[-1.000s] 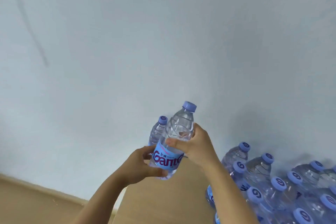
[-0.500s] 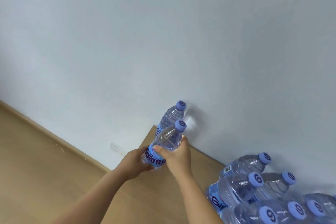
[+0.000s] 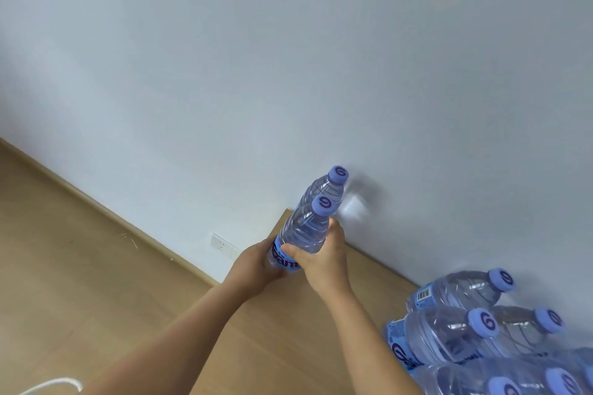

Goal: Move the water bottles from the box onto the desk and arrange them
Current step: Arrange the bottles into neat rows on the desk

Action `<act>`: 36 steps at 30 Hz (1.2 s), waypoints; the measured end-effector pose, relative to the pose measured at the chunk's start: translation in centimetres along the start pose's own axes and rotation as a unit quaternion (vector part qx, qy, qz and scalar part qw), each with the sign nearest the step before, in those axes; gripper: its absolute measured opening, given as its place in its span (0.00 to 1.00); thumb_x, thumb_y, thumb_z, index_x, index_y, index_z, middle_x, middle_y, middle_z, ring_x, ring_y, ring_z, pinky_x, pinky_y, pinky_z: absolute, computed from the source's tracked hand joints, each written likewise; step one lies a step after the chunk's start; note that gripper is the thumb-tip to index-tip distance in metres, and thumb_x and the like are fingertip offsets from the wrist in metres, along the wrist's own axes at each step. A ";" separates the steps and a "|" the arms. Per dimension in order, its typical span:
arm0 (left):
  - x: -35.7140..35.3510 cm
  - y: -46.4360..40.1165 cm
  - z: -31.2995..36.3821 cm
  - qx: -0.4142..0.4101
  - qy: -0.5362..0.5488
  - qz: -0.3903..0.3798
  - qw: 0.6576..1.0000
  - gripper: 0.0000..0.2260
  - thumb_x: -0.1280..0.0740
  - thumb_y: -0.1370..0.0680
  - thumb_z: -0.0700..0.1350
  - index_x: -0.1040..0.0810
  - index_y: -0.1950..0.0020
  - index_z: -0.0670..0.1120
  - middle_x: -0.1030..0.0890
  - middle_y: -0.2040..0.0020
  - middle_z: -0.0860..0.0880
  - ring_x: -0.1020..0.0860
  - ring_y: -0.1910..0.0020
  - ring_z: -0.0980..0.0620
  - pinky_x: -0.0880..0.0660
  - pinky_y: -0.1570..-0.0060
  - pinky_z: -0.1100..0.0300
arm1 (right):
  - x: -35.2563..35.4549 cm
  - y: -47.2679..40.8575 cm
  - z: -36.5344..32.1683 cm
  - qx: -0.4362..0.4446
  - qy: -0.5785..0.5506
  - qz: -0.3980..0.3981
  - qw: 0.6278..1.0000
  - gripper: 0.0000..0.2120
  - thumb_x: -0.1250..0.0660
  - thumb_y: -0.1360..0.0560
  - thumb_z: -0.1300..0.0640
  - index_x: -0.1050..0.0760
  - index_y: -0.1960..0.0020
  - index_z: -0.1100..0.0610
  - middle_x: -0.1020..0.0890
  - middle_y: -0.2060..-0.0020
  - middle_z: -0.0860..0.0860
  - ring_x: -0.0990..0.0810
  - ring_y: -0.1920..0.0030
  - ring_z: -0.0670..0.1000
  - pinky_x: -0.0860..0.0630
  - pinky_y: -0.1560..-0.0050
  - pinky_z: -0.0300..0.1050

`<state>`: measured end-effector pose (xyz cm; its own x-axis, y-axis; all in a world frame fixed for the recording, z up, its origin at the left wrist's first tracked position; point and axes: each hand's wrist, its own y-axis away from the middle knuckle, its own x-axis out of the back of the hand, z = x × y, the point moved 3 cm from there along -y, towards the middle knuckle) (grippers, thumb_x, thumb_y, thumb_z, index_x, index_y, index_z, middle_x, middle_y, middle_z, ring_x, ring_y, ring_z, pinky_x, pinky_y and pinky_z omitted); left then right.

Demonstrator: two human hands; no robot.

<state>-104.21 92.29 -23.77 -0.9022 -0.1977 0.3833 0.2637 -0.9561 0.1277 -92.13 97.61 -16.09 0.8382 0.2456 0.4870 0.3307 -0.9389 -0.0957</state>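
Note:
Two clear water bottles with purple caps and blue labels are held together over the far left corner of the wooden desk [image 3: 288,324]. The nearer bottle [image 3: 306,231] is gripped by my right hand [image 3: 324,253] around its upper body. My left hand [image 3: 253,263] wraps the lower part at the label. The farther bottle [image 3: 324,191] sits right behind it; which hand holds it is hidden. A group of several similar bottles [image 3: 455,330] stands on the desk at the lower right against the wall. The box is out of view.
A pale wall [image 3: 288,74] runs along the desk's far edge. A wall socket [image 3: 221,245] sits low on it, left of the desk corner. Wooden floor [image 3: 64,250] lies to the left, with a white cord [image 3: 54,383] at the bottom left.
Both hands have carried the two bottles down and toward the desk's far left corner by the wall; the view tilted, showing more floor.

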 end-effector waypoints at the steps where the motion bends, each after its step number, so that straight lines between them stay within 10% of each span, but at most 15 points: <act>1: -0.1 -0.1 0.0 0.003 -0.001 0.001 1.000 0.22 0.26 0.31 0.50 0.27 0.40 0.60 0.21 0.55 0.63 0.26 0.58 0.75 0.33 0.62 0.79 | 0.1 -0.1 0.1 0.000 0.000 -0.005 1.000 0.30 0.20 0.40 0.60 0.32 0.46 0.47 0.25 0.47 0.50 0.23 0.47 0.46 0.27 0.49 0.34; 8: -0.4 -0.6 0.6 0.021 -0.018 0.008 1.000 0.23 0.26 0.31 0.52 0.28 0.38 0.60 0.23 0.56 0.64 0.27 0.59 0.73 0.33 0.65 0.78 | 0.2 -0.7 0.4 0.000 0.015 -0.008 1.000 0.31 0.21 0.39 0.59 0.34 0.44 0.46 0.27 0.44 0.48 0.25 0.44 0.45 0.30 0.49 0.29; 15: -0.9 -0.5 1.1 0.091 -0.114 0.004 0.989 0.18 0.31 0.28 0.49 0.30 0.41 0.49 0.20 0.50 0.51 0.24 0.53 0.50 0.32 0.61 0.62 | 0.9 0.3 -0.5 -0.015 0.092 -0.024 0.995 0.49 0.21 0.38 0.48 0.46 0.26 0.53 0.30 0.38 0.47 0.28 0.39 0.46 0.28 0.42 0.43; 21: -3.7 3.0 4.4 0.104 -0.330 -0.082 0.935 0.16 0.33 0.29 0.55 0.27 0.46 0.48 0.22 0.47 0.50 0.23 0.49 0.49 0.31 0.58 0.61 | 7.3 5.1 -2.0 0.010 0.185 0.132 0.974 0.33 0.29 0.29 0.49 0.37 0.29 0.60 0.28 0.38 0.53 0.33 0.36 0.51 0.38 0.41 0.37; 26: -9.3 4.4 10.5 -0.022 -0.174 -0.208 0.962 0.23 0.29 0.27 0.55 0.24 0.37 0.43 0.21 0.42 0.49 0.23 0.44 0.52 0.28 0.46 0.61 | 14.9 8.3 -3.2 -0.013 0.260 0.352 0.899 0.24 0.30 0.29 0.62 0.31 0.36 0.65 0.25 0.44 0.62 0.31 0.40 0.61 0.37 0.39 0.49; 36: -12.9 5.6 14.2 -0.118 -0.080 -0.230 0.963 0.21 0.30 0.26 0.52 0.25 0.35 0.47 0.20 0.43 0.51 0.22 0.47 0.55 0.27 0.46 0.61 | 17.1 7.5 -0.8 -0.261 0.292 0.224 0.892 0.22 0.42 0.24 0.68 0.43 0.32 0.65 0.29 0.41 0.63 0.26 0.42 0.61 0.30 0.48 0.48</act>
<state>-86.28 92.51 -15.03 -0.8357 0.2756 0.4749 -0.2521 -0.9609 0.1141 -75.69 94.53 -7.78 0.4161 -0.2061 0.8857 -0.3558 -0.9332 -0.0500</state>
